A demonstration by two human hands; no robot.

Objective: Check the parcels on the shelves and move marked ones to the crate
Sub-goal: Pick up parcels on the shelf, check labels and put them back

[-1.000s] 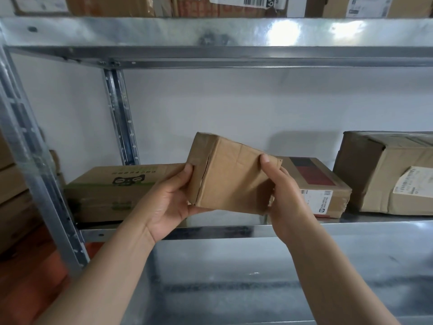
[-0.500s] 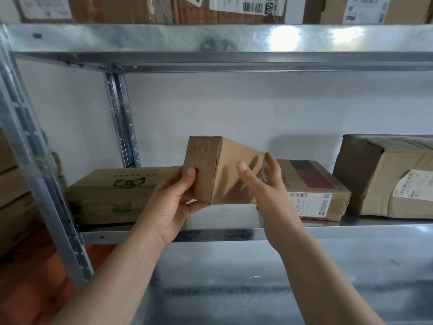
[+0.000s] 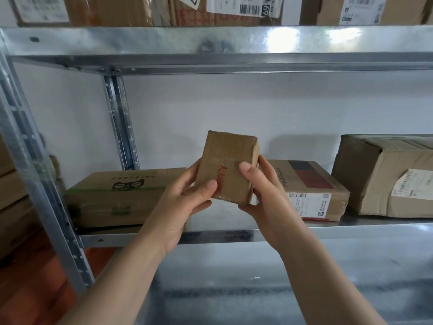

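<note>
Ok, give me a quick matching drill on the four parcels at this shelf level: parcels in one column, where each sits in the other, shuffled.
Parcels
1. small parcel, red writing
2. cat-logo box
3. red-panel box
4. large box, white label

Places
A. far right of the shelf
B. left end of the shelf
C. off the shelf, held between left hand and right hand
D. on the shelf, just behind the right hand

Pairs: 1-C, 2-B, 3-D, 4-A
</note>
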